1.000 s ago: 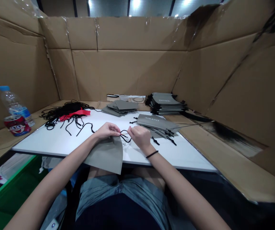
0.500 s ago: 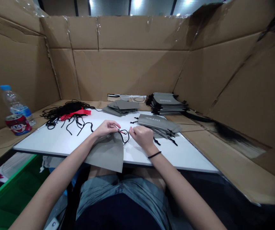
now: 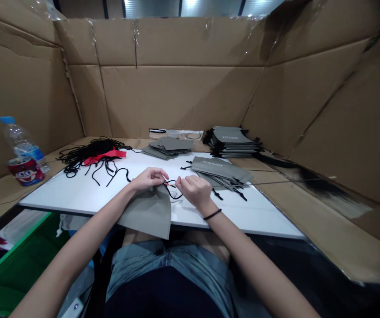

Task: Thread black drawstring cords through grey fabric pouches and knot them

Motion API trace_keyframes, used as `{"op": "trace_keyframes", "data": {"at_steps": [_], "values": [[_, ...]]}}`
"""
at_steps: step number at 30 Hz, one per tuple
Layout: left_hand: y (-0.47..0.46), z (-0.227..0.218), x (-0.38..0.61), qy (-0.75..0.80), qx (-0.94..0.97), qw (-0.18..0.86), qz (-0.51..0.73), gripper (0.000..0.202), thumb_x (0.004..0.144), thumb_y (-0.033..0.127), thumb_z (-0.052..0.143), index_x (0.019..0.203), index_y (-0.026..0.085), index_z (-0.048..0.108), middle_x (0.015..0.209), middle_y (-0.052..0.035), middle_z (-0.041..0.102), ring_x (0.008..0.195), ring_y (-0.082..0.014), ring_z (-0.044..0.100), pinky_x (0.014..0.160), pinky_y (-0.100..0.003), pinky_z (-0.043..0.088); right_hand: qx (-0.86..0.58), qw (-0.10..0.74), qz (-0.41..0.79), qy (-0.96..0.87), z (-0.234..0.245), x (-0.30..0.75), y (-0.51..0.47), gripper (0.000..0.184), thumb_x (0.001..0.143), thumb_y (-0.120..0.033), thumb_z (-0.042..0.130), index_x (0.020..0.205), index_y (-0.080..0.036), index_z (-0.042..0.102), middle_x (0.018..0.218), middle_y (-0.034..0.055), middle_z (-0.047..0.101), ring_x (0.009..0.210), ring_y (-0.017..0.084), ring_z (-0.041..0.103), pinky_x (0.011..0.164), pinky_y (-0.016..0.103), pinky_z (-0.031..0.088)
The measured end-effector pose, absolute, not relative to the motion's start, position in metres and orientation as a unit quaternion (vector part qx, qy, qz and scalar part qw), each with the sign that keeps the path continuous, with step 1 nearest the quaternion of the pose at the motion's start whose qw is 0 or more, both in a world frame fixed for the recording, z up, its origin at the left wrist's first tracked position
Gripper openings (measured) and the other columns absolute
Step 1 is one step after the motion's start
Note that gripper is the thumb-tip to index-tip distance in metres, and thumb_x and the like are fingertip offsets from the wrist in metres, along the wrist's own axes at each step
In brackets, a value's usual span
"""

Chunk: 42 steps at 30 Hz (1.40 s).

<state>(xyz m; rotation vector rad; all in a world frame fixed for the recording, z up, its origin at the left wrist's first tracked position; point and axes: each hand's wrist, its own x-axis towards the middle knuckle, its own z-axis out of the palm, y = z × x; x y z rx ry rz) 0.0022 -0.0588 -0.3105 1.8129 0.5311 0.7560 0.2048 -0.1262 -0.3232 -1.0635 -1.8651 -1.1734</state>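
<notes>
The grey bag (image 3: 146,214) is made of soft, matt cloth, and the thin black cord (image 3: 92,152) is made of dull string. The white worktop (image 3: 67,196) is smooth and a little shiny. The rough brown cardboard (image 3: 176,97) is stuck with clear tape (image 3: 135,39). A clear plastic bottle (image 3: 22,143) is smooth, and a glossy metal can (image 3: 25,171) is shiny.

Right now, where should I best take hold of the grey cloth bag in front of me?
Probably the rounded lower end of the grey cloth bag, from your side: it hangs free over the table edge, away from the black cord.
</notes>
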Motion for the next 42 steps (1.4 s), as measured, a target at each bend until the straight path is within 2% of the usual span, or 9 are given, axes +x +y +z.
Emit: {"op": "trace_keyframes", "data": {"at_steps": [6,14,19,25,28,34,42], "values": [[-0.0591,-0.3097,0.0035,0.225,0.748,0.543,0.308,0.040,0.064,0.041,0.078,0.085,0.010,0.066,0.066,-0.0037,0.063,0.059,-0.0109,0.054,0.057,-0.021,0.036,-0.388,0.362,-0.456,-0.714,-0.3255,0.2026,-0.1217,0.039,0.088,-0.021,0.050,0.050,-0.019,0.047,0.047,-0.0013,0.046,0.048,0.010,0.037,0.053,0.029,0.020],[-0.0602,-0.3086,0.0055,0.220,0.755,0.541,0.299,0.038,0.066,0.042,0.077,0.083,0.010,0.068,0.062,-0.0010,0.058,0.055,-0.0087,0.047,0.053,-0.020,0.033,-0.373,0.370,-0.448,-0.723,-0.3271,0.1981,-0.1207,0.037,0.089,-0.019,0.049,0.052,-0.019,0.048,0.048,-0.0015,0.045,0.050,0.011,0.037,0.054,0.029,0.021],[-0.0597,-0.3093,0.0042,0.218,0.754,0.534,0.314,0.039,0.066,0.043,0.077,0.085,0.010,0.068,0.067,-0.0021,0.059,0.060,-0.0098,0.050,0.056,-0.021,0.036,-0.380,0.357,-0.446,-0.728,-0.3264,0.1997,-0.1210,0.036,0.090,-0.019,0.048,0.053,-0.019,0.049,0.049,-0.0014,0.046,0.050,0.011,0.038,0.054,0.029,0.022],[-0.0619,-0.3084,0.0025,0.201,0.759,0.542,0.299,0.043,0.070,0.045,0.074,0.092,0.010,0.063,0.058,0.0030,0.050,0.052,-0.0069,0.039,0.052,-0.020,0.028,-0.374,0.362,-0.460,-0.719,-0.3263,0.1987,-0.1215,0.036,0.089,-0.018,0.049,0.053,-0.019,0.048,0.048,-0.0013,0.046,0.050,0.011,0.038,0.054,0.029,0.022],[-0.0630,-0.3077,0.0020,0.202,0.760,0.545,0.291,0.043,0.071,0.046,0.073,0.092,0.012,0.059,0.059,0.0034,0.051,0.052,-0.0068,0.038,0.052,-0.020,0.027,-0.374,0.365,-0.440,-0.730,-0.3264,0.1989,-0.1218,0.036,0.089,-0.018,0.049,0.053,-0.019,0.048,0.049,-0.0012,0.046,0.050,0.011,0.038,0.054,0.029,0.021],[-0.0640,-0.3072,0.0010,0.200,0.757,0.551,0.288,0.050,0.070,0.046,0.073,0.103,0.016,0.050,0.063,0.0039,0.054,0.053,-0.0069,0.037,0.053,-0.020,0.026,-0.374,0.375,-0.415,-0.740,-0.3264,0.1983,-0.1219,0.035,0.088,-0.017,0.048,0.053,-0.018,0.048,0.049,-0.0003,0.047,0.050,0.010,0.038,0.054,0.029,0.020],[-0.0602,-0.3060,0.0005,0.219,0.769,0.528,0.287,0.043,0.072,0.046,0.071,0.096,0.014,0.058,0.059,0.0042,0.053,0.051,-0.0070,0.037,0.052,-0.020,0.026,-0.473,0.378,-0.392,-0.693,-0.3255,0.2051,-0.1187,0.042,0.087,-0.026,0.047,0.046,-0.017,0.049,0.042,0.0016,0.048,0.044,0.010,0.037,0.050,0.029,0.014]]}}
